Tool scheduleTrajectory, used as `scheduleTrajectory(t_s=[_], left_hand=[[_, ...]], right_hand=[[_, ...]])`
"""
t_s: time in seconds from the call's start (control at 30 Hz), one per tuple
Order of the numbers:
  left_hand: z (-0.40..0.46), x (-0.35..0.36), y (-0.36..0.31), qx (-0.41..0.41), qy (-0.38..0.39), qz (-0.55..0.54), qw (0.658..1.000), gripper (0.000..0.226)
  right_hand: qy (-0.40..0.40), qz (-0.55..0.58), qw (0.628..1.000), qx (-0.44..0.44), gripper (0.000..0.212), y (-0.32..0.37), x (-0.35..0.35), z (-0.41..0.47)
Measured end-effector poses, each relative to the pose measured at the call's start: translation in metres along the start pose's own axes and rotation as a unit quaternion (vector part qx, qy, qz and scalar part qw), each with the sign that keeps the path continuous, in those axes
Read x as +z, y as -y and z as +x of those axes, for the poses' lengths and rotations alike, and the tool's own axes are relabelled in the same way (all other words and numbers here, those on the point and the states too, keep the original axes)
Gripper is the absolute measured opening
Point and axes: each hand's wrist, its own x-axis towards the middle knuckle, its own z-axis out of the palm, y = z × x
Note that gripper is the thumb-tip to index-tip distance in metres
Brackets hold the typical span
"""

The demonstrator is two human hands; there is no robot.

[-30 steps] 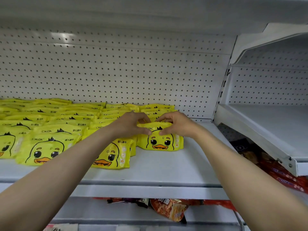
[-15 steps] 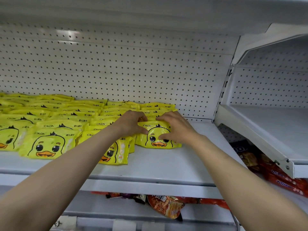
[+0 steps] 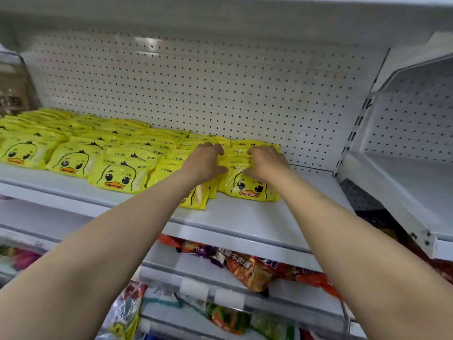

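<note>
Rows of yellow duck-face packets (image 3: 117,179) lie overlapping on a white shelf (image 3: 245,219). Both my arms reach up to the rightmost row. My left hand (image 3: 206,163) and my right hand (image 3: 266,164) each hold one side of the front yellow packet (image 3: 247,188) of that row, fingers curled over its top edge, thumbs on its face. Behind it more packets (image 3: 241,144) of the same row run back toward the pegboard wall. My left forearm hides part of the neighbouring packet (image 3: 193,201).
White pegboard (image 3: 196,89) backs the shelf. To the right stands a bare white shelf (image 3: 404,182) set a little higher. Below are shelves with red and orange snack bags (image 3: 250,271). A brown box (image 3: 12,94) sits at far left.
The view has swung so the shelf sits more to the right and looks tilted. Both hands have stayed on the front packet of the rightmost row, sliding slightly further back over it.
</note>
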Motion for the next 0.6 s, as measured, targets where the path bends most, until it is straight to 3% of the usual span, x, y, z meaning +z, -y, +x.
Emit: scheduleTrajectory(t_s=[0.3,0.6], left_hand=[[-0.074,-0.086,0.076,-0.084,-0.103,0.063,0.989,0.051],[-0.219,-0.185,0.222,-0.153,-0.147,0.125,0.969,0.047]], right_hand=[[-0.048,0.071,0.993,-0.086,0.055,0.106,-0.040,-0.009],[-0.107,0.131,0.956,-0.241,0.049,0.325,-0.035,-0.055]])
